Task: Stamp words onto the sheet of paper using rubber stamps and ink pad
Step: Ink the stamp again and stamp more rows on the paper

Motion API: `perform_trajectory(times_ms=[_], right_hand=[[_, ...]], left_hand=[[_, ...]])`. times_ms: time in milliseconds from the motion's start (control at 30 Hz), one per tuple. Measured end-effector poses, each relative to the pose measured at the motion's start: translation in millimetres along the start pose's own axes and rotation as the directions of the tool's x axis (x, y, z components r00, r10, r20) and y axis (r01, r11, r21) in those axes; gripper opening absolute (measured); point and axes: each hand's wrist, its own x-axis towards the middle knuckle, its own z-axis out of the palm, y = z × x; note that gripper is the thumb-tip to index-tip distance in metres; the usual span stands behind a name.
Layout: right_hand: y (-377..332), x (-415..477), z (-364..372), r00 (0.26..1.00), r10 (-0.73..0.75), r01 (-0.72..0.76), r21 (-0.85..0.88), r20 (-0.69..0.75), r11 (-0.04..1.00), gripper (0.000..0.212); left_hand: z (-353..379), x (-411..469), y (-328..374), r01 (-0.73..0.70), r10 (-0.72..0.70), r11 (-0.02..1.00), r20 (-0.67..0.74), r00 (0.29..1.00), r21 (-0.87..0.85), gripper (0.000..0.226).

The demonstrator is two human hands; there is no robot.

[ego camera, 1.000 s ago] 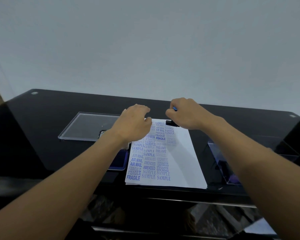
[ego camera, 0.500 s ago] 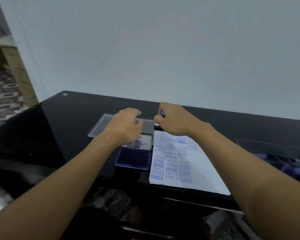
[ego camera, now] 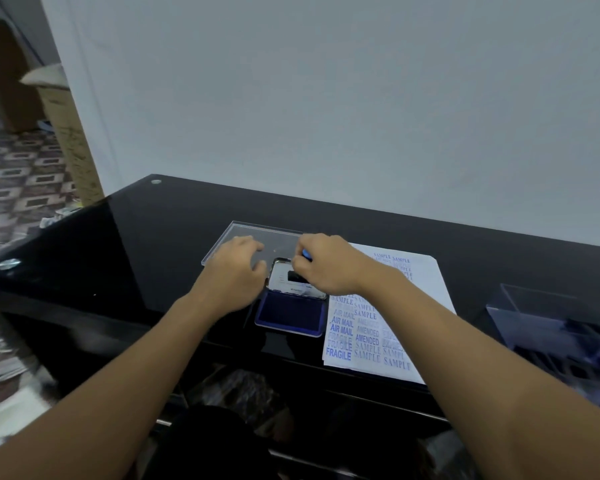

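Note:
My right hand (ego camera: 326, 268) grips a small rubber stamp (ego camera: 306, 254) with a blue top, held over the raised lid of the open ink pad (ego camera: 291, 315). The pad's dark blue ink surface lies bare in front of my hands. My left hand (ego camera: 238, 271) hovers just left of the pad with fingers loosely curled, holding nothing. The white sheet of paper (ego camera: 426, 289) lies right of the pad, covered in blue stamped words such as SAMPLE, AIR MAIL, AMENDED and FRAGILE.
A clear acrylic lid (ego camera: 253, 233) lies flat behind my left hand. A clear box (ego camera: 551, 327) with dark stamps stands at the right on the glossy black table (ego camera: 136, 254). A wall rises behind; the table's front edge is close to me.
My right hand carried the stamp left from the top of the paper to above the ink pad. My left hand moved left off the paper. The view swung to the left.

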Motion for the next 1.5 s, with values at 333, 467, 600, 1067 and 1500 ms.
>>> perform_trajectory(times_ms=[333,467,600,1067,1500], right_hand=[[-12,9,28,0.996,-0.01,0.011,-0.005,0.09,1.0,0.01],[-16,15,34,0.993,-0.015,0.023,-0.063,0.117,0.998,0.015],[-21,16,37,0.99,-0.023,0.037,-0.098,0.138,0.994,0.016],[-23,14,52,0.996,-0.062,0.071,-0.159,0.061,0.985,0.017],[-18,15,62,0.997,-0.083,0.082,-0.107,-0.006,0.991,0.014]], left_hand=[[26,-15,-38,0.043,-0.05,0.992,0.052,0.997,0.123,0.049],[32,-17,-41,0.042,-0.049,0.99,0.052,0.997,0.133,0.049],[35,-19,-44,0.024,-0.031,0.986,0.04,0.999,0.164,0.05],[38,-24,-48,0.009,-0.015,0.983,0.028,0.999,0.182,0.052],[39,-24,-47,0.013,-0.019,0.979,0.025,1.0,0.203,0.052]])
